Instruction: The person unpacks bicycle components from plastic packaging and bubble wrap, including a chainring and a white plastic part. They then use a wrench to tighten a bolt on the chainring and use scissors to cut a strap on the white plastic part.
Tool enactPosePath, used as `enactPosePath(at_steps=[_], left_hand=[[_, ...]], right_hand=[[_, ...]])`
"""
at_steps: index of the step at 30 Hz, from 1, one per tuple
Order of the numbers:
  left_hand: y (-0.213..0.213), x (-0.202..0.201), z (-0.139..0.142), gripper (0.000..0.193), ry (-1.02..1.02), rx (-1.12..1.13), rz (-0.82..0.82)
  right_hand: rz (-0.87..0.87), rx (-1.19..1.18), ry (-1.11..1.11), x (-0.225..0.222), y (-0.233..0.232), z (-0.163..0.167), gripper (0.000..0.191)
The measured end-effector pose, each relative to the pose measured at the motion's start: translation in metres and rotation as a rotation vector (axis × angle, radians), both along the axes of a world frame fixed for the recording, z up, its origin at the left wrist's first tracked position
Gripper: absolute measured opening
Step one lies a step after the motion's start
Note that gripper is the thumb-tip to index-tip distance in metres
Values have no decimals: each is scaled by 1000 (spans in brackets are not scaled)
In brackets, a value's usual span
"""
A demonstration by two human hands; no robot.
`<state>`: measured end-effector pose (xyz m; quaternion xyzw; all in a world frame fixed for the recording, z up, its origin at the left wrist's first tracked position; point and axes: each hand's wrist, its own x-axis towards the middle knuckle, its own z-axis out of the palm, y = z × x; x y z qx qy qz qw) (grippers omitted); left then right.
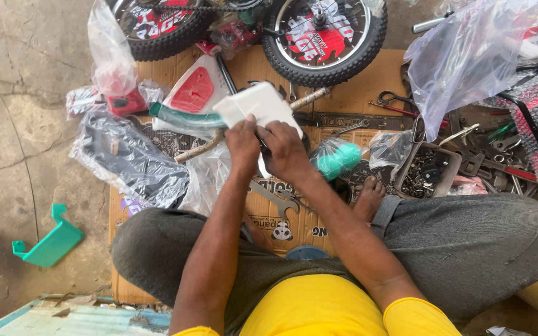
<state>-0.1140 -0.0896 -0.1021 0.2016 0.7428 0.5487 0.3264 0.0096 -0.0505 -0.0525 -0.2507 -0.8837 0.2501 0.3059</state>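
Behind the two hands, much of what they work on is hidden: the left hand (243,144) and right hand (286,151) sit side by side over the lower edge of a white wrapped packet (258,104), and their backs cover the spot where the fingers meet it. Both hands look curled around that edge, so each grip appears closed on the packet, though the fingertips themselves cannot be seen. The packet lies above the person's lap, over the cardboard sheet (356,74) spread on the ground, tilted up and away. Both forearms reach forward from yellow sleeves, elbows bent, wrists close together.

Two small bicycle wheels (325,37) are cut off by the top of the frame. A clear plastic bag (468,56) blurs what lies under it at the upper right. A wrench (274,200) on the cardboard is partly covered by the right forearm. A teal rubber grip in a bag (337,158) rests just right of the hands, and a green plastic piece (51,239) lies well apart on the concrete at left.
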Motion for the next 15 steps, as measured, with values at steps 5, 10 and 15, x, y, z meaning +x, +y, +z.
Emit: enactPosePath(at_steps=[5, 10, 15], left_hand=[[9, -14, 6, 31, -527, 331, 153], [13, -7, 28, 30, -599, 432, 188], [15, -8, 37, 35, -643, 470, 264]], right_hand=[[-46, 44, 197, 2, -1, 27, 32], [-133, 62, 211, 1, -13, 33, 30], [-172, 20, 139, 1, -23, 34, 34]])
